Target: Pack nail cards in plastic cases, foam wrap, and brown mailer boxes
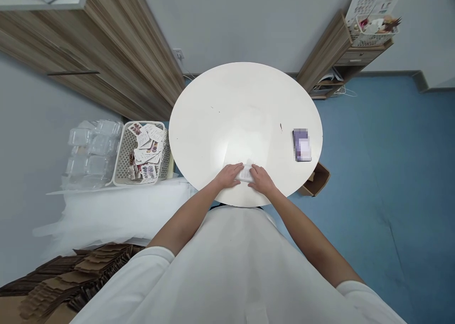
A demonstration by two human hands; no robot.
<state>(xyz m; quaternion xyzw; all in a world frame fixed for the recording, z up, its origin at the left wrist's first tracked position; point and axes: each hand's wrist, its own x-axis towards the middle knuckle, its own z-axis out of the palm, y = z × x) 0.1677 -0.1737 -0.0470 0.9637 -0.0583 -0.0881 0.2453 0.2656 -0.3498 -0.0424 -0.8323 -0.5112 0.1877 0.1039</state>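
Note:
A small clear plastic packet (245,173) lies on the round white table (245,106) near its front edge. My left hand (232,176) rests on the packet's left side with fingers curled over it. From the right, my right hand (261,179) presses on the same packet, fingers bent. Both hands hold it between them against the tabletop. Most of the packet is hidden under my fingers.
A purple-and-white card pack (302,145) lies at the table's right edge. Left of the table stand a white mesh basket (122,159) with several printed cards and a stack of clear plastic boxes (88,148). An open cardboard box (316,180) sits on the blue floor; flat cardboard pieces (71,276) lie lower left.

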